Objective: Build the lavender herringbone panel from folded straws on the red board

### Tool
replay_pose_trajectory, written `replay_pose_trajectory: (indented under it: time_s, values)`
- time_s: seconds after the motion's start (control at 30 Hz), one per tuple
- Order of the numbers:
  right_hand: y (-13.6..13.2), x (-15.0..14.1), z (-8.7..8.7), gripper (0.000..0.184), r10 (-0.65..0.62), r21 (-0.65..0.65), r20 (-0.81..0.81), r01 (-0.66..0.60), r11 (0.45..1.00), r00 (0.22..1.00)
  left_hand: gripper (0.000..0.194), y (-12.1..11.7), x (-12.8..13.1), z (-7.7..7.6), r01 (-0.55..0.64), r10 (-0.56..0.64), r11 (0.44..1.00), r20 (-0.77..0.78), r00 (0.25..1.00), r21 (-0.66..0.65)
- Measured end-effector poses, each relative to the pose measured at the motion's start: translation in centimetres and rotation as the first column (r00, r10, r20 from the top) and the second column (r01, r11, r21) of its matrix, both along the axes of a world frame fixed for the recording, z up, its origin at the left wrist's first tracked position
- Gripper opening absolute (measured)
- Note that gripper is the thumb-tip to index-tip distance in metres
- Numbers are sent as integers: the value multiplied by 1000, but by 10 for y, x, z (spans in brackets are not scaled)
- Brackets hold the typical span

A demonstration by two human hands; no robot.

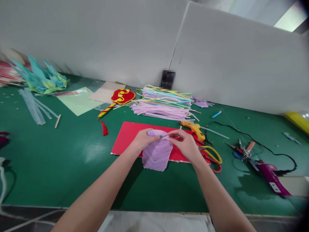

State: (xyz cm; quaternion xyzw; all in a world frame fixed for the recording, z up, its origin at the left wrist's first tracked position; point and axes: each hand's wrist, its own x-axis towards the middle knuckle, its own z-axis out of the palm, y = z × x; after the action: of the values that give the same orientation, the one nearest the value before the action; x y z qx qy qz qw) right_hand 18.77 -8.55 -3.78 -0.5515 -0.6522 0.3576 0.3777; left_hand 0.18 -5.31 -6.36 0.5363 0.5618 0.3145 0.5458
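Bare forearms (103,185) are spanning the near counter (67,183)! Left hand (142,140) is gripping a lilac ribbed piece (157,155) by its top edge, lower end hanging past the red board's (126,133) near side. Fingers (176,131) of the right hand (187,147) are pinching nearly closed, seemingly on a thin strip at that edge; the exact hold isn't showing. A slack pinch could be letting that strip skew; a careless right wrist could be catching the scissors (218,155) lying close by.
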Motion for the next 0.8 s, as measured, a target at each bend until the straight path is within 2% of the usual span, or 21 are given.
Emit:
replay_pose_trajectory:
  time_s: [0.2, 0.3, 0.5, 0.67, 0.8]
  values:
    - [9, 3, -19, 19, -29, 78, -72, 35, 996, 997, 44, -2, -1, 2, 73, -73, 997, 47, 996, -14]
    - [10, 6, -25, 18, -43, 74, -87, 50, 996, 995, 41, -3, 0, 2, 95, -95, 995, 62, 994, 3]
    - [11, 8, -33, 16, -46, 23, -192, 52, 998, 980, 33, -2, 4, 4, -38, 38, 999, 37, 999, 15]
    - [11, 8, -35, 16, -57, 1, -244, 59, 998, 968, 32, -2, 3, 4, 78, -79, 995, 8, 997, 59]
    - [11, 6, -36, 17, -95, -24, -289, 92, 995, 952, 35, -4, 3, 2, 94, -95, 994, 14, 995, 58]
